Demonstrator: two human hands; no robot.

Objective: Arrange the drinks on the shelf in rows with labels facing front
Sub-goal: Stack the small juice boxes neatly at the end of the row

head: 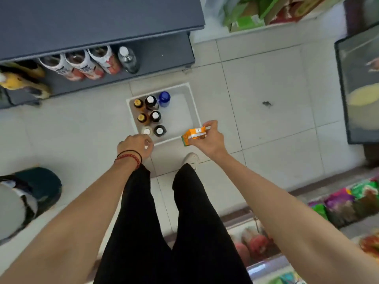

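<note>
right hand (211,138): fingers and thumb pinch the orange carton (193,136) by its top end, held in the air over the near-right corner of the bin (178,115).
left hand (133,146): fingers curled down at the bin's near-left corner, something pale glinting under them. Cannot tell if they actually hold it.
bin: white, on the floor (266,78) in front of the shelf (164,52). The bin bottles (150,101) stand in two columns on its left side, plus a blue-capped bottle (164,98) at the far end. The right half is bare.
shelf: a row of three labelled bottles (82,66), with a clear bottle (128,59) just beside them on the right. There's open space to the right of that.
step (my read): carrying the carton to the shelf.
how to do it well: seat the carton in the gap right of the clear bottle, in line with the row and near its neighbour without knocking it.
label: turn the carton's printed front outward before release. From here I can't tell which face that is.
grip: a top-end pinch lets the carton swing, so set the base flat first and then let go.
risk: the upper shelf overhangs, so come in low from the front.
</note>
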